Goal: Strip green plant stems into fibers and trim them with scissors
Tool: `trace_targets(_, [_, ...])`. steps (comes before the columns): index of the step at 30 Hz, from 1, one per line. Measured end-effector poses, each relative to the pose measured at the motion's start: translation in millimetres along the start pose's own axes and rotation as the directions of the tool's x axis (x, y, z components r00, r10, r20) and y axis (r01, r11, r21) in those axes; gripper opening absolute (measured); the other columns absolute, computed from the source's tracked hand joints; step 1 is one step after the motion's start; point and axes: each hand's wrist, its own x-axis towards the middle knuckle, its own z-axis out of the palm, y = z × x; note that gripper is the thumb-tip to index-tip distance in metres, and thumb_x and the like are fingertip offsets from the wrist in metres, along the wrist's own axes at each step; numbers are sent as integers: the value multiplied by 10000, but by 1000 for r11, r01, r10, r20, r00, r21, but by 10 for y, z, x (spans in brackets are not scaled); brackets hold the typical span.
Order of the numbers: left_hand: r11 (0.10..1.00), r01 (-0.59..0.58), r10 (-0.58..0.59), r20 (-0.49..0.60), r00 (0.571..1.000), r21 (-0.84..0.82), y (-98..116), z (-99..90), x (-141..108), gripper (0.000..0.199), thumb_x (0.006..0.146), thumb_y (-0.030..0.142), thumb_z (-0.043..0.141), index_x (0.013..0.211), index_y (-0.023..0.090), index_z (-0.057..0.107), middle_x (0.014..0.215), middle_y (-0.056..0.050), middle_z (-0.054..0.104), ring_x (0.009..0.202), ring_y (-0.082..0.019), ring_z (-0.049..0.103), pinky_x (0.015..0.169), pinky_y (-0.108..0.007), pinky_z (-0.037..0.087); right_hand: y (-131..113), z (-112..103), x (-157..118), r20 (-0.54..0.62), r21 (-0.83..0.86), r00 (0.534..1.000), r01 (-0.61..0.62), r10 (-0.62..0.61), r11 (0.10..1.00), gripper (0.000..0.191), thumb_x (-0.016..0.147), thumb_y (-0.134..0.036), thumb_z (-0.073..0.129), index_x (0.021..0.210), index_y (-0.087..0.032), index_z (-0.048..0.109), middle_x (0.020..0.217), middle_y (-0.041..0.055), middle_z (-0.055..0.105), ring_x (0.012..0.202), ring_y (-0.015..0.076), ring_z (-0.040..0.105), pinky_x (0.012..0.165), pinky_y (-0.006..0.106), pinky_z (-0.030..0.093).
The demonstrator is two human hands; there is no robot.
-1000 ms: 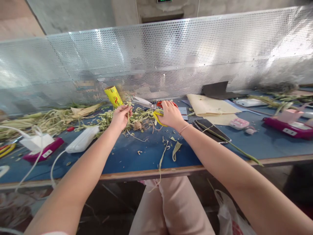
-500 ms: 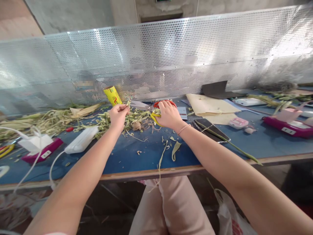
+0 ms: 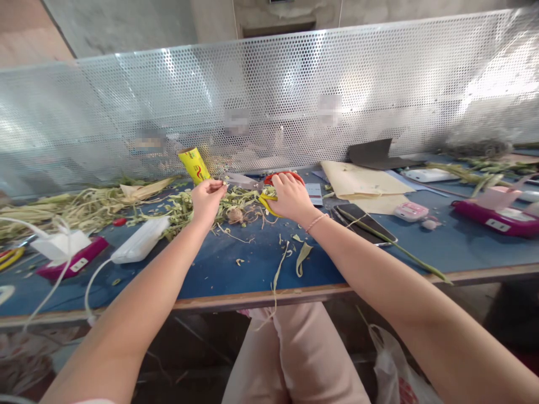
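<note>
My right hand (image 3: pixel 293 196) is wrapped round the red and yellow handles of a pair of scissors (image 3: pixel 241 180), whose blades point left. Across from it, my left hand (image 3: pixel 208 197) pinches a small pale bit of plant close to the blade tips. Below both hands lies a heap of green plant scraps (image 3: pixel 185 209) with a small brown ball of twine (image 3: pixel 234 214). The yellow tube (image 3: pixel 194 165) stands tilted just behind my left hand. Thin dry strips (image 3: pixel 302 259) lie nearer the table's front edge.
Dry leaves (image 3: pixel 84 210), a white power bank (image 3: pixel 141 240) and a magenta power strip (image 3: pixel 73 259) lie left. Rightward are a phone (image 3: pixel 364 224) under a stem, brown paper (image 3: pixel 364 182), a pink case (image 3: pixel 410 211) and another magenta strip (image 3: pixel 497 219). A perforated metal panel (image 3: pixel 269 95) stands behind.
My left hand has shifted slightly right and turned, and less of the plant bit shows at its fingertips. My right hand has hardly moved with the scissors.
</note>
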Motion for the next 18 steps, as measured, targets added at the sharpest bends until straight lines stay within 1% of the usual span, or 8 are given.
trace_targets(5, [1000, -9, 9, -7, 1000, -2, 1, 3, -2, 176, 527, 209, 677, 661, 137, 591, 583, 11, 588, 528, -101, 546, 553, -253, 461, 0, -12, 3, 12, -3, 1000, 7, -7, 1000, 379, 801, -451, 402, 1014, -140, 447, 973, 134, 533, 981, 261, 445, 833, 395, 361])
trace_targets(11, [998, 41, -42, -10, 999, -53, -10, 14, -3, 179, 513, 192, 679, 652, 134, 581, 590, 7, 591, 527, -102, 548, 549, -257, 461, 5, -35, 6, 3, 8, 1000, 16, -16, 1000, 330, 784, -401, 459, 999, -150, 464, 964, 123, 538, 965, 259, 461, 809, 380, 379])
trace_targets(18, [998, 32, -33, -9, 999, -57, -13, 18, -7, 173, 516, 185, 680, 647, 138, 578, 599, 10, 591, 537, -102, 551, 553, -257, 461, 10, -44, 8, 9, 9, 1000, 21, -21, 1000, 283, 791, -368, 456, 977, -155, 474, 969, 123, 536, 953, 257, 464, 785, 377, 384])
